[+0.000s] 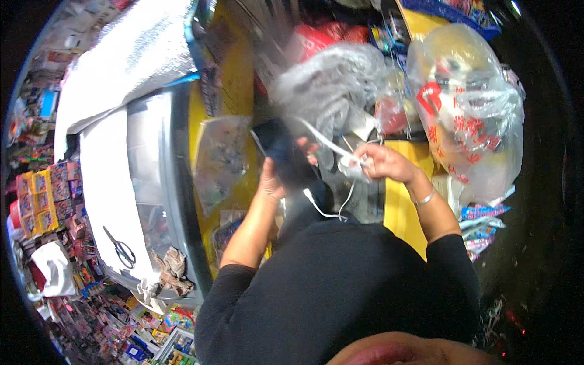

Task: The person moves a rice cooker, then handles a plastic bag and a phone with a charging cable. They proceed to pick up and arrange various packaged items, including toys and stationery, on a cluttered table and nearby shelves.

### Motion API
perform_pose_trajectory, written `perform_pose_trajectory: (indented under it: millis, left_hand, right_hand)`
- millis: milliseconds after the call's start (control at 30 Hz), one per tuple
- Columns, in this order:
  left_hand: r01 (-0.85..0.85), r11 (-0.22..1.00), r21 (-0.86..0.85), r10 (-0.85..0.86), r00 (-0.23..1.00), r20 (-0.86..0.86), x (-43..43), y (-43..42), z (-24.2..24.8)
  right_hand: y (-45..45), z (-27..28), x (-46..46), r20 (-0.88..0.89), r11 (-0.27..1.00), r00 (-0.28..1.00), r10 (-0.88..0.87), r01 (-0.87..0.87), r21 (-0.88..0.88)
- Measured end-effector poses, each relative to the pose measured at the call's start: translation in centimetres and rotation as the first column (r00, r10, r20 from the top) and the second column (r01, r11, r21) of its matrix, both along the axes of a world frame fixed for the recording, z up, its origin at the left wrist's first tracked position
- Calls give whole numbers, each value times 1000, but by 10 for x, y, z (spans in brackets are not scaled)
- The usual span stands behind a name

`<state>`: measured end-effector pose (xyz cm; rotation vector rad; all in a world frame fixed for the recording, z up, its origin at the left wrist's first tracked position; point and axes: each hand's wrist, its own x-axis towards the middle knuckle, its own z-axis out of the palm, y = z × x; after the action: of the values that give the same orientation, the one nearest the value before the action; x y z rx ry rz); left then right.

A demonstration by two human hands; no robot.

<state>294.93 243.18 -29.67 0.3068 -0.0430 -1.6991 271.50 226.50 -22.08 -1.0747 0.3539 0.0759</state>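
Observation:
My left hand holds a dark smartphone, its thumb along one edge and fingertips showing at the other. A white charging cable has its plug end by the phone's lower edge and runs towards my torso, then up to the right. My right hand, with a silver bracelet at the wrist, pinches a pale, blurred strip together with something clear and crumpled. Whether that strip is plastic or cable, I cannot tell. Behind it lies a grey translucent plastic bag.
A full translucent bag with red writing stands at the right. Beside my right forearm is a yellow panel. Scissors and a crumpled brown cloth lie on the display case at the left. Small packaged goods fill the far left.

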Motion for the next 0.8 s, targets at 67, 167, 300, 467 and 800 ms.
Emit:
perform_pose_trajectory:
  millis: [67,167,300,467,800]
  left_hand:
    - [-67,992,-104,58,995,-85,-1,-17,13]
    - [-185,958,-219,184,983,-26,11,-34,37]
    - [-117,932,-342,150,986,71,23,-43,71]
    - [-72,949,-308,142,967,212,31,-54,115]
    - [225,909,-351,-55,900,433,48,-63,148]
  right_hand:
    - [6,20,3,59,997,995,79,-77,-31]
    - [10,36,3,36,988,991,127,-124,-94]
    - [7,37,4,33,967,967,253,-254,15]
    - [-9,23,44,176,902,935,308,-346,259]
    - [-46,81,151,71,849,894,-442,391,355]
